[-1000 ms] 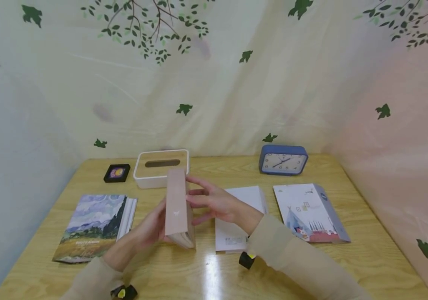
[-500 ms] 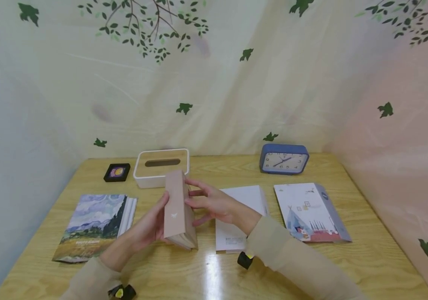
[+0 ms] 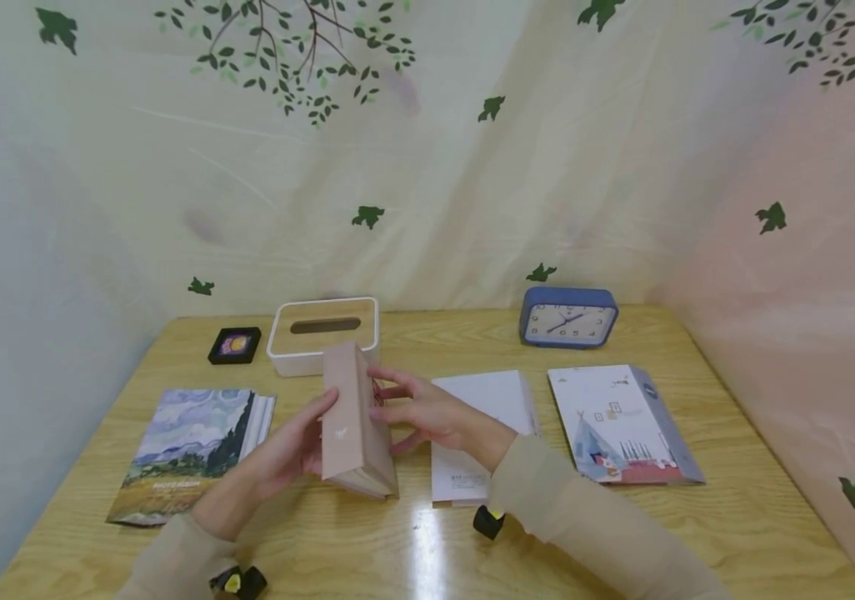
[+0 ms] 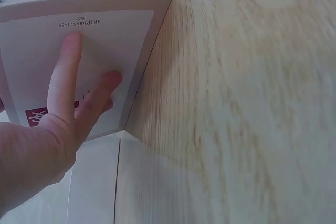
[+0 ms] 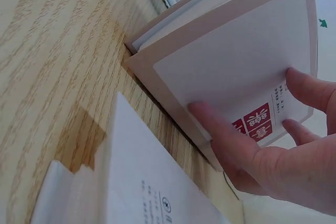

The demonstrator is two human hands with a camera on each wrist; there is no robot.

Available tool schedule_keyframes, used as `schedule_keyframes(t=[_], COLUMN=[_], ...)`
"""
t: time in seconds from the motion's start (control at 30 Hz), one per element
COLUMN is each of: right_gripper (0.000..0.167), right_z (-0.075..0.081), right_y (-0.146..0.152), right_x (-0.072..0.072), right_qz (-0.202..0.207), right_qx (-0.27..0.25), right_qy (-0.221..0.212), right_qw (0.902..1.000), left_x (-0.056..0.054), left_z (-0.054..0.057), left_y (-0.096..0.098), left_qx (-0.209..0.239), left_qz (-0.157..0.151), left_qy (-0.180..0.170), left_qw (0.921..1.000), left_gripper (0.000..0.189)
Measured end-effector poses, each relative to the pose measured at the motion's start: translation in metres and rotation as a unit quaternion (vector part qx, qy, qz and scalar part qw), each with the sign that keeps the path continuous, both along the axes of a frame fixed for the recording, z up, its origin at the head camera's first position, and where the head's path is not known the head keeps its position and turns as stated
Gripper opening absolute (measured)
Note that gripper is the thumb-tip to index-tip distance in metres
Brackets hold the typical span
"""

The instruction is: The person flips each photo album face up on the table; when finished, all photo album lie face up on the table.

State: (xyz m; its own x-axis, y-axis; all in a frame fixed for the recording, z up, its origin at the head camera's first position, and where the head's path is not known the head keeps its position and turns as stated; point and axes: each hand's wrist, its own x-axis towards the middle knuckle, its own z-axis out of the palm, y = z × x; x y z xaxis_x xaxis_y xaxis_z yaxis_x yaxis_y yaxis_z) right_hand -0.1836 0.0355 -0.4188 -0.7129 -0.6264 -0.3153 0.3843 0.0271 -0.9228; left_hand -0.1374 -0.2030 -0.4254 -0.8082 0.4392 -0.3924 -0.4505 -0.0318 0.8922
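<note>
A thick pale pink photo album (image 3: 342,417) stands on edge on the table, its spine toward me and its top leaning slightly left. My left hand (image 3: 285,458) holds it from the left, thumb on the spine. In the left wrist view, that hand's fingers (image 4: 65,77) lie along a cover with a white label panel. My right hand (image 3: 431,410) touches the opposite cover with spread fingers. The right wrist view shows this cover (image 5: 226,61) with red square marks, partly hidden by the fingers. Page edges show at the album's near end.
A landscape-painting photo album (image 3: 172,454) lies left. On the right lie a white album (image 3: 483,387), partly under my right forearm, and one with a tent drawing (image 3: 611,425). Behind stand a tissue box (image 3: 300,362), a small black frame (image 3: 216,350) and a blue clock (image 3: 568,296).
The pink album has turned and tipped slightly left, showing more of its right cover. My left thumb has come onto the spine. My right fingers have stayed against the cover.
</note>
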Motion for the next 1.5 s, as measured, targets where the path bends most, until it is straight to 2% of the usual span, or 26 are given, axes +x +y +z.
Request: schedule_keyframes(t=[0.3, 0.63, 1.03, 1.13, 1.27, 1.37, 1.5], right_gripper=[0.068, 0.072, 0.074, 0.074, 0.074, 0.075, 0.076], right_z=[-0.003, -0.01, -0.02, -0.021, -0.023, -0.023, -0.024], right_y=[-0.004, -0.006, -0.01, -0.011, -0.014, -0.016, -0.018], right_x=[0.002, 0.002, 0.002, 0.002, 0.002, 0.002, 0.002], right_qz=[-0.005, 0.002, 0.009, 0.014, 0.012, 0.006, 0.007], right_qx=[0.029, 0.057, 0.097, 0.121, 0.173, 0.206, 0.231], right_qy=[0.012, 0.029, 0.07, 0.1, 0.144, 0.16, 0.17], right_qw=[0.9995, 0.998, 0.9928, 0.9875, 0.9742, 0.9654, 0.9579], left_x=[-0.001, -0.009, -0.014, -0.013, -0.011, -0.01, -0.009], left_z=[0.0, -0.004, -0.007, -0.008, -0.01, -0.013, -0.014], left_y=[-0.008, -0.023, -0.041, -0.046, -0.054, -0.058, -0.061], left_qx=[-0.025, -0.019, -0.03, -0.047, -0.072, -0.075, -0.077], left_qz=[0.002, 0.004, 0.047, 0.056, 0.074, 0.08, 0.074], left_qy=[0.017, 0.035, 0.026, 0.023, 0.012, 0.001, 0.001], left_qw=[0.9995, 0.9992, 0.9981, 0.997, 0.9946, 0.9939, 0.9943], left_gripper=[0.075, 0.063, 0.068, 0.072, 0.075, 0.074, 0.073])
